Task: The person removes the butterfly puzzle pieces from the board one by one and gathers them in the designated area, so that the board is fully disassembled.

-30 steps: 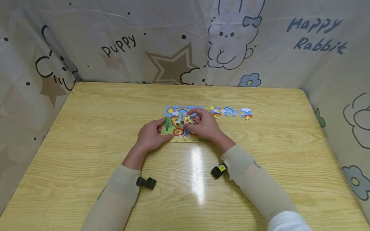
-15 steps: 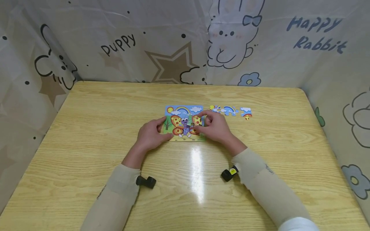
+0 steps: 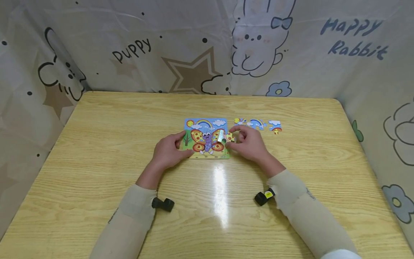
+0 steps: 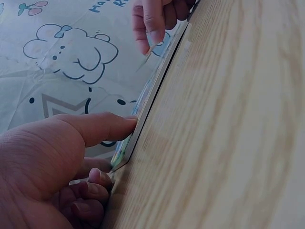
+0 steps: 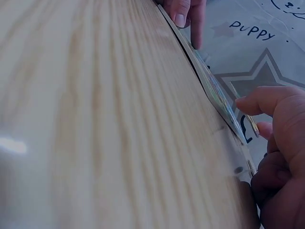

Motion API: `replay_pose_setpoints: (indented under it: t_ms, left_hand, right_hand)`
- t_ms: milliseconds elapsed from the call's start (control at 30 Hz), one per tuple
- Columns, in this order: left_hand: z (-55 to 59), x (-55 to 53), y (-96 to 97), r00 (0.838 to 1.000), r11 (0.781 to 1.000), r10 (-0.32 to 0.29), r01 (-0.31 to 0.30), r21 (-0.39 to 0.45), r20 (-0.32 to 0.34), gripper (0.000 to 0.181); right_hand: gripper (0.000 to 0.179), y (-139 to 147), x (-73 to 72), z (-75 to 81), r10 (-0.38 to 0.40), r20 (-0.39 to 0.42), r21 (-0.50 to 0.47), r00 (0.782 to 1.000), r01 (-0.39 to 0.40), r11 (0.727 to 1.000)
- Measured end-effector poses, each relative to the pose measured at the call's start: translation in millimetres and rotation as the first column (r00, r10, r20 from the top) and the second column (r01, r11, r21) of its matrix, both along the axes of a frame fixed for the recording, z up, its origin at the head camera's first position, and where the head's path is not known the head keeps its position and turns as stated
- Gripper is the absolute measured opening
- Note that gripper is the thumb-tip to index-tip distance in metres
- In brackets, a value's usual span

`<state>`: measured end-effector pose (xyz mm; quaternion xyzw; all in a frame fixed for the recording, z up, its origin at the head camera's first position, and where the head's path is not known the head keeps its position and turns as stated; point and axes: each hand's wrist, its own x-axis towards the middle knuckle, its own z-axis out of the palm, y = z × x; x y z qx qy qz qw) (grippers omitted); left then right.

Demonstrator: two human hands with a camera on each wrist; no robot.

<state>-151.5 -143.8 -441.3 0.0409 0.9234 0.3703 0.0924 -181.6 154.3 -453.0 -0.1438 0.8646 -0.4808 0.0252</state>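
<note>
A jigsaw puzzle board (image 3: 207,124) with a butterfly, rainbow and sun lies on the table. My left hand (image 3: 169,151) holds its left side, the thumb on the near edge and the fingers at the left edge. In the left wrist view the thumb (image 4: 107,128) presses against the board's edge. My right hand (image 3: 249,142) pinches a puzzle piece (image 3: 230,136) between thumb and index finger, just over the board's right edge. The piece is tilted and catches the light. From the right wrist it appears as a thin slip (image 5: 255,128) raised above the board.
Several loose puzzle pieces lie in a row beyond the right hand, among them a rainbow piece (image 3: 257,124) and a cloud piece (image 3: 275,126). The wooden table (image 3: 129,115) meets printed cloth walls (image 3: 194,43) at the back and sides.
My right hand has moved right with the piece, from over the middle of the board to its right edge, uncovering the butterfly. The left hand stays in place.
</note>
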Motion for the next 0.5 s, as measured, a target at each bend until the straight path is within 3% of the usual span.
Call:
replay_pose_setpoints:
  t_ms: [500]
  left_hand:
    - [-2.0,-0.1,-0.5,1.0,1.0,0.0,0.0,-0.006,0.001,0.079]
  right_hand:
    - [0.038,23.5,1.3,7.9,-0.029,0.02,0.151,0.999,0.026,0.988]
